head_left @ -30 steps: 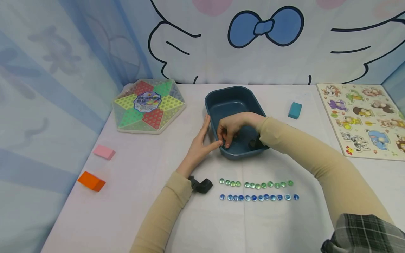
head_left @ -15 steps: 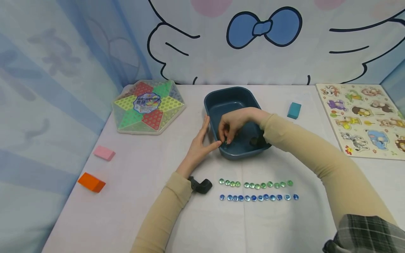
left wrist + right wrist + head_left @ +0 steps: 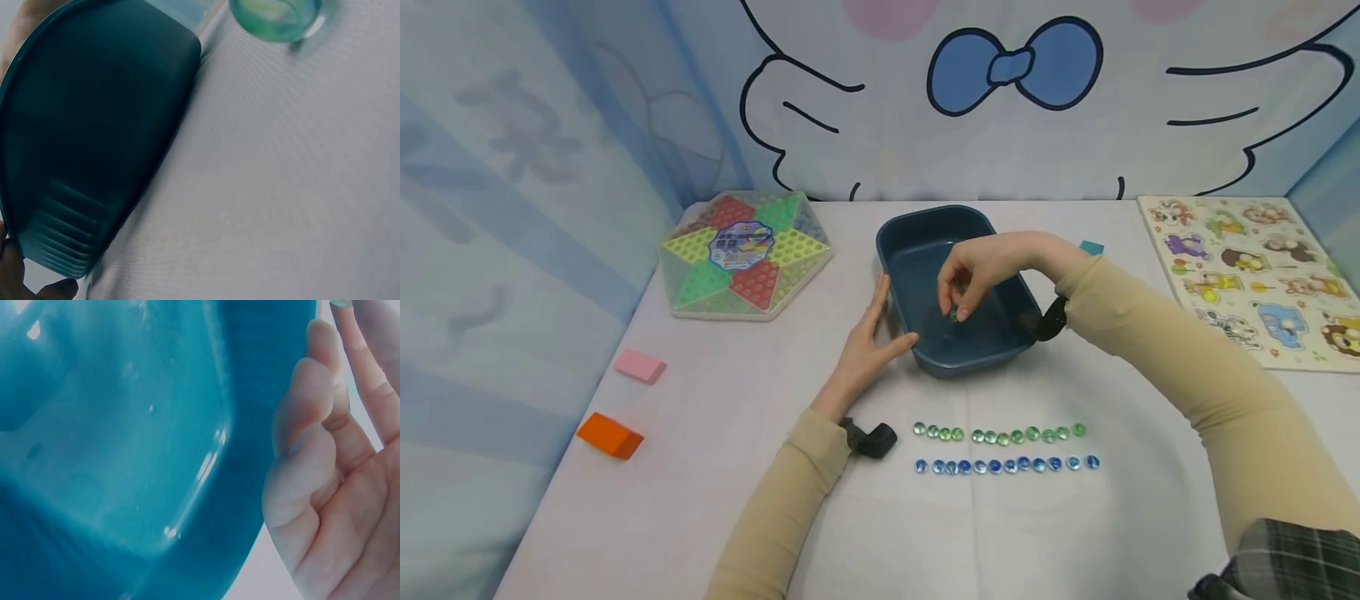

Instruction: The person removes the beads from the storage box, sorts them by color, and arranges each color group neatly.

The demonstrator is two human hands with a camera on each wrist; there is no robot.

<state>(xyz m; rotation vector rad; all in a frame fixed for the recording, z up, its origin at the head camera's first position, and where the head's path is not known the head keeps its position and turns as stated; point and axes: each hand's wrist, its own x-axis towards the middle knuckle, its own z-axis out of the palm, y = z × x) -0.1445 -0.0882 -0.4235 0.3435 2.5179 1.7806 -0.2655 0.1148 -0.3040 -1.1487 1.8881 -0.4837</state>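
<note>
Over the dark teal plastic basin (image 3: 958,363), my right hand (image 3: 981,265) pinches a small green glass marble (image 3: 953,316) between thumb and fingertips. A sliver of that marble (image 3: 340,302) shows at the top of the right wrist view. My left hand (image 3: 862,357) rests against the basin's left side with its fingers straight and thumb spread toward the near rim. In front of the basin lie a row of green glass marbles (image 3: 1017,436) and, nearer, a row of blue glass marbles (image 3: 1011,466). One green marble (image 3: 278,17) looms close in the left wrist view.
A hexagonal Chinese checkers box (image 3: 745,258) lies at the back left. Pink (image 3: 640,365) and orange (image 3: 610,435) blocks sit near the left edge. On the right are an animal puzzle board (image 3: 1255,279) and a teal block (image 3: 1092,247), partly covered by the right sleeve.
My right hand has risen from the basin's near left corner and moved right, with the green marble now visible in its pinch. The left hand stays against the basin.
</note>
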